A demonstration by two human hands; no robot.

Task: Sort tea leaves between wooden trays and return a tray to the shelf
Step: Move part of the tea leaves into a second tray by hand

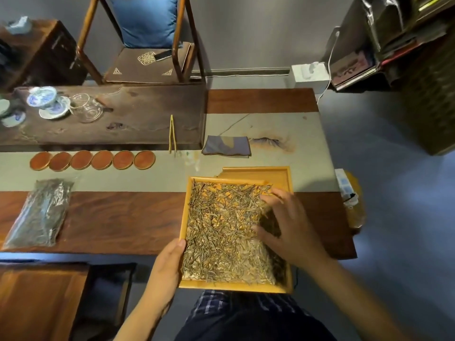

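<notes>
A: Fingers point(272, 196) of right hand point(290, 227) spread loose, tips down in the tea leaves point(221, 225) at the tray's right side. Not pinching anything I can see.

B: Left hand point(167, 264)?

A: Gripping the front tray point(183, 217) by its left rim, thumb on the edge. Tray overhangs the table point(118, 217) toward the lap.

B: Second tray point(283, 174)?

A: Just behind, partly under the first one's far edge. Bag of leaves point(41, 212) well left.

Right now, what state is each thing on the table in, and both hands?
Near tray: full of tea leaves, overhanging table edge.
Far tray: looks empty, partly covered.
Left hand: gripping near tray's rim.
Right hand: open, spread on leaves.
Bag: lying flat.
Cloth: folded.
Tongs: unused.
</notes>
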